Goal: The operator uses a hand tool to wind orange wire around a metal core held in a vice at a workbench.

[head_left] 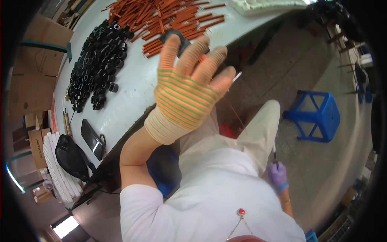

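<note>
My left hand (185,84) wears an orange and green striped glove and is raised over the table's edge. Its fingers curl over a dark grey piece (177,39), mostly hidden behind them, so its kind does not show. A thin light-coloured tip (237,76) sticks out beyond the little finger. Away to the right, beside my leg, my right hand (277,176) in a purple glove is closed around a slim stick-like tool (275,153), dark near the fingers and pale further up.
On the white table (133,94) lie a heap of black rings (98,64) and a pile of orange-brown sticks (161,16). A phone (92,139) rests near the edge, by a black bag (71,157). Cardboard boxes (34,80) stand left. A blue stool (318,115) is on the floor.
</note>
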Action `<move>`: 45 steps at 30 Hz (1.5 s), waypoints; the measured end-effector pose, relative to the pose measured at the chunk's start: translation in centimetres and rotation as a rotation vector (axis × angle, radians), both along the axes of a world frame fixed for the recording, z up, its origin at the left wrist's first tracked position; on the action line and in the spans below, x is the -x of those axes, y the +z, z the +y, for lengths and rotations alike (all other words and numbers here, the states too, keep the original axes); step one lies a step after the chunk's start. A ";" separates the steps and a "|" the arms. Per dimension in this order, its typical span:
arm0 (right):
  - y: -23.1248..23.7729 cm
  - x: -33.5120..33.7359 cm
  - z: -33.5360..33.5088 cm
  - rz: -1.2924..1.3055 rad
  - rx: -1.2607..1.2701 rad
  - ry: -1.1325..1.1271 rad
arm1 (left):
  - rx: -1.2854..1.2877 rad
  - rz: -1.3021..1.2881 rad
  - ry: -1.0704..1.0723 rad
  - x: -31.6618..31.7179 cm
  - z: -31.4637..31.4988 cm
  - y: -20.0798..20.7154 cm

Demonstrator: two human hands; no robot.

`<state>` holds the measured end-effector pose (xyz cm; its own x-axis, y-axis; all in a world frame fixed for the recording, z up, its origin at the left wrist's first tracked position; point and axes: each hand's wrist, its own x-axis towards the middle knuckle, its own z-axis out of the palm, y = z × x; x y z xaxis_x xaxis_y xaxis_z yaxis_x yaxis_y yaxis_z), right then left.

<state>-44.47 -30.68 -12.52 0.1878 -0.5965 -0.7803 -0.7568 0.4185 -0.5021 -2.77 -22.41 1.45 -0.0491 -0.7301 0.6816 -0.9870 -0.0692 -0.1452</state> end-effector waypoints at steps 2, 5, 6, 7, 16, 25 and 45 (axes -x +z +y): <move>2.1 -2.8 -0.3 -0.325 0.029 0.056 | -0.002 -0.023 0.002 -0.3 0.3 0.2; 5.8 -11.1 -1.3 -0.793 0.264 0.055 | 0.115 -0.044 0.036 -1.0 1.0 0.9; 6.6 -14.0 -1.7 -1.097 0.150 -0.165 | 0.110 0.019 0.027 -1.4 1.2 1.2; 7.4 -16.4 -2.2 -1.152 0.023 -0.222 | 0.075 0.059 0.034 -1.8 1.2 1.3; 11.2 -20.8 -2.1 -0.765 -0.413 0.443 | 0.259 0.809 -0.116 -3.8 0.5 -1.6; 8.6 -18.0 -2.1 -0.658 0.362 0.622 | 0.300 0.951 -0.226 -5.3 -1.2 0.5; 10.2 -21.2 -2.2 -0.663 -0.068 0.510 | 0.402 0.748 -0.141 -3.2 0.9 -3.5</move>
